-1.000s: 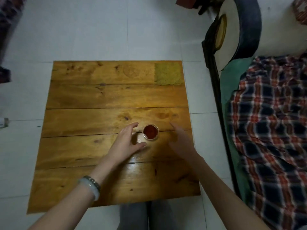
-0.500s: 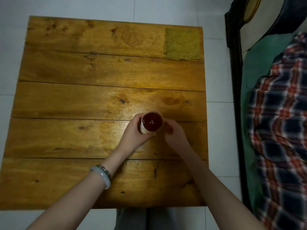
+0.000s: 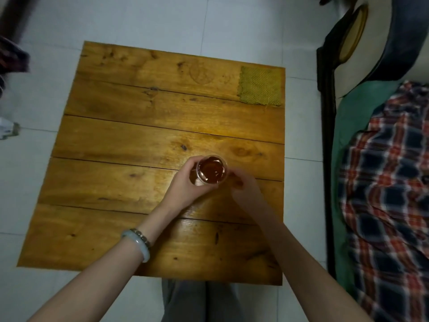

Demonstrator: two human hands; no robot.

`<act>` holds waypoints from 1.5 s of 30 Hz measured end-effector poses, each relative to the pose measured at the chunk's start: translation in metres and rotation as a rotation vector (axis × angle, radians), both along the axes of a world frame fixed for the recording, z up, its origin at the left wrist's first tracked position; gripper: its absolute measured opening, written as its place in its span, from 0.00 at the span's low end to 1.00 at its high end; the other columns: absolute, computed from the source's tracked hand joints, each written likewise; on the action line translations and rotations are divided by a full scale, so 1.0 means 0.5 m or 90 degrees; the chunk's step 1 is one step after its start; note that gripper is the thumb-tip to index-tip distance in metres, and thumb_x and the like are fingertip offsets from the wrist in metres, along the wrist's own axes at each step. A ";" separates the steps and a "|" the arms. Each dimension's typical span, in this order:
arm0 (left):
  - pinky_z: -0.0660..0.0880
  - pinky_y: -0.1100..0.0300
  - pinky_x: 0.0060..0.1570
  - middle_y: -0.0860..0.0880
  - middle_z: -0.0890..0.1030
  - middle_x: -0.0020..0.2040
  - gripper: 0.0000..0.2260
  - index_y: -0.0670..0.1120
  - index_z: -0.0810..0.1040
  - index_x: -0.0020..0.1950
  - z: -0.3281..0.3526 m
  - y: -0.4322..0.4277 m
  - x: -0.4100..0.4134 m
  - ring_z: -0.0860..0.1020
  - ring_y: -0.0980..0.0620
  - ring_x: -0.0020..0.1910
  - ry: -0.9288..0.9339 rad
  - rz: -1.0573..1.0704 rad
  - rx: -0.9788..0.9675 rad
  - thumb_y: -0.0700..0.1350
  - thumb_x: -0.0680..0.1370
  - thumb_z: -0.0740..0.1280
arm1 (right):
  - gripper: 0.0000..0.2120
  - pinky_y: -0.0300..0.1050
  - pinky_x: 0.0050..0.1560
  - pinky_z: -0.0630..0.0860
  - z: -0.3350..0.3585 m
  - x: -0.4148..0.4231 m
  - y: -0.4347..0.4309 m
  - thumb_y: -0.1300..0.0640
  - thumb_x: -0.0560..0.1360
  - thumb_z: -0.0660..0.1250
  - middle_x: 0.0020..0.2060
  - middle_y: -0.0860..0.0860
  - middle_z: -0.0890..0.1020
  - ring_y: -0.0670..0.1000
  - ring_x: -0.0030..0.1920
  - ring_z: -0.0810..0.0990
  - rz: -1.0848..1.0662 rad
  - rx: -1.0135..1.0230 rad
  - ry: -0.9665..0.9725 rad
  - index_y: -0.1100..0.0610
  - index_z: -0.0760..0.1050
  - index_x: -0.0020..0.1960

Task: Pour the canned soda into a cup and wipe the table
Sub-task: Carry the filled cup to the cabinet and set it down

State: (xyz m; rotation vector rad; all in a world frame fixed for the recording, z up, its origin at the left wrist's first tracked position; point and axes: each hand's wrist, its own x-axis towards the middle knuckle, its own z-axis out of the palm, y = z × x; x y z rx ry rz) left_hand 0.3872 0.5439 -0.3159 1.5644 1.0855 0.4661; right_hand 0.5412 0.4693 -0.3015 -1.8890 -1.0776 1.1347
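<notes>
A clear cup filled with dark red-brown soda stands over the wooden table, right of its middle. My left hand grips the cup from the left, thumb and fingers curled round its wall. My right hand hovers just right of the cup, blurred, its fingers loosely curled and holding nothing. A green woven cloth lies flat at the table's far right corner. No soda can is in view.
A bed with a plaid blanket and green sheet runs along the right, close to the table's edge. White tiled floor surrounds the table. My knees sit under the near edge.
Both hands came in from either side of the cup. My left hand closed round it; my right hand touched it and now sits slightly off to the right.
</notes>
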 end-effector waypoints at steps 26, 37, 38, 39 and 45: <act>0.72 0.67 0.53 0.54 0.79 0.56 0.28 0.52 0.74 0.57 0.582 -0.189 -0.525 0.77 0.57 0.57 -0.085 0.448 0.148 0.49 0.60 0.79 | 0.28 0.36 0.59 0.73 0.554 -0.449 0.061 0.74 0.71 0.60 0.57 0.44 0.79 0.40 0.59 0.75 0.504 0.087 0.204 0.44 0.74 0.58; 0.74 0.63 0.56 0.57 0.78 0.55 0.26 0.55 0.74 0.55 0.641 -0.339 -0.894 0.77 0.60 0.56 -0.032 0.605 0.175 0.50 0.59 0.78 | 0.21 0.41 0.57 0.75 0.593 -0.876 0.027 0.73 0.73 0.60 0.55 0.52 0.80 0.47 0.56 0.78 0.690 -0.050 0.250 0.53 0.75 0.59; 0.74 0.63 0.56 0.58 0.78 0.55 0.26 0.55 0.74 0.55 0.644 -0.348 -0.930 0.77 0.60 0.56 -0.027 0.613 0.177 0.51 0.59 0.77 | 0.19 0.39 0.55 0.76 0.597 -0.918 0.022 0.72 0.74 0.61 0.54 0.53 0.81 0.48 0.56 0.78 0.704 -0.055 0.252 0.54 0.76 0.59; 0.74 0.63 0.56 0.58 0.78 0.55 0.27 0.55 0.74 0.55 0.646 -0.357 -0.966 0.77 0.60 0.56 -0.022 0.619 0.180 0.51 0.59 0.77 | 0.18 0.38 0.52 0.77 0.600 -0.959 0.018 0.71 0.74 0.61 0.54 0.54 0.81 0.49 0.56 0.78 0.715 -0.058 0.250 0.55 0.76 0.59; 0.71 0.71 0.55 0.61 0.77 0.57 0.31 0.52 0.73 0.61 0.667 -0.394 -1.178 0.75 0.66 0.56 0.006 0.656 0.205 0.52 0.59 0.76 | 0.18 0.40 0.53 0.75 0.611 -1.193 0.005 0.73 0.73 0.60 0.53 0.58 0.81 0.52 0.56 0.78 0.743 -0.066 0.266 0.59 0.77 0.58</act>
